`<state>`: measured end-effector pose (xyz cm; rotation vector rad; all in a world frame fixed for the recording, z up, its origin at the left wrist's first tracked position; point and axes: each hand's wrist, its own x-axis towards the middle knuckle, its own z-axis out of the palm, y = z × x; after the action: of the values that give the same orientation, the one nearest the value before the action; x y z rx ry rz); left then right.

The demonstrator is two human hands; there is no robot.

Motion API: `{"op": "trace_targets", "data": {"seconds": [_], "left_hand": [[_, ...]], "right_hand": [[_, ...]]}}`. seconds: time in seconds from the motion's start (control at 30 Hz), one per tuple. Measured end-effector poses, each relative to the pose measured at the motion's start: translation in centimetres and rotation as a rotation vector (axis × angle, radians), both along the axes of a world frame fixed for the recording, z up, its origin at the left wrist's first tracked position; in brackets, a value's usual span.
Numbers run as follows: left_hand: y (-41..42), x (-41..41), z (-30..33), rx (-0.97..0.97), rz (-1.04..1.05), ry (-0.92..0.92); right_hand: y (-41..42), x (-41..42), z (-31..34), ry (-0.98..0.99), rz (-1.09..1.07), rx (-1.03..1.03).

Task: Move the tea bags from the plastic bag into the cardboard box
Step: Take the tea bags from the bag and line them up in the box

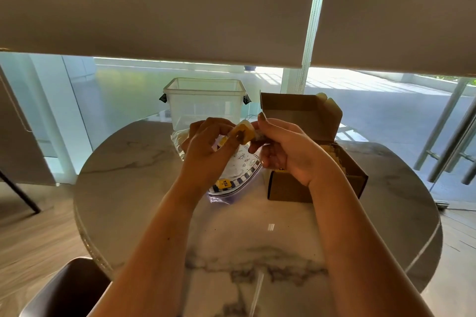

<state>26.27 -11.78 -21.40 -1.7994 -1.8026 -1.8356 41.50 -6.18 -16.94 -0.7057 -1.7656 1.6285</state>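
marble counter (257, 239) lies nearest us, its veined top bare in front of our forearms. above it we raise both hands together: our left hand (206, 147) pinches a yellow tea bag (242, 134) with curled fingers (219, 123), and our right hand (286, 149) curls around a pale bundle of what look like more tea bags, with thin strings trailing up from it. just under our hands the plastic bag (231, 177) rests on the counter, and one yellow tea tag (223, 183) shows at its near end. beside it, to our right, the cardboard box (316, 175) stands with its lid flap up, and yellow shapes inside look like tea bags already moved. we judge the task partly done: the held bags and whatever remains in the bag have yet to go in. farther back sits a clear plastic container (204, 100).
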Motion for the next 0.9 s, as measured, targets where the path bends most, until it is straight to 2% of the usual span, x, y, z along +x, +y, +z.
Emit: {"op": "trace_targets", "data": {"seconds": [0.13, 0.27, 0.33, 0.47, 0.53, 0.67, 0.77, 0.9], "left_hand": [[-0.2, 0.1, 0.3, -0.029, -0.047, -0.046], [-0.3, 0.7, 0.3, 0.002, -0.071, 0.013], [0.0, 0.5, 0.1, 0.000, -0.054, 0.047], [0.3, 0.8, -0.3, 0.015, 0.002, 0.096], [0.2, 1.3, -0.2, 0.033, 0.011, 0.176], [1.1, 1.7, 0.7, -0.054, 0.077, 0.522], [2.3, 2.4, 1.9, -0.166, 0.033, 0.649], [4.0, 3.6, 3.1, -0.357, -0.060, 0.813]], "right_hand": [[-0.1, 0.1, 0.3, -0.141, -0.201, 0.351], [0.2, 0.2, 0.2, -0.243, -0.212, 0.547], [0.4, 0.6, 0.1, -0.285, -0.201, 0.534], [1.5, 2.1, 0.3, -0.122, -0.288, 0.364], [2.2, 2.9, 0.4, -0.102, -0.367, 0.316], [3.4, 4.7, 0.0, -0.282, -0.467, 0.258], [3.8, 5.5, -0.4, -0.447, -0.410, 0.224], [4.1, 5.5, -0.8, -0.550, -0.308, 0.260]]}}
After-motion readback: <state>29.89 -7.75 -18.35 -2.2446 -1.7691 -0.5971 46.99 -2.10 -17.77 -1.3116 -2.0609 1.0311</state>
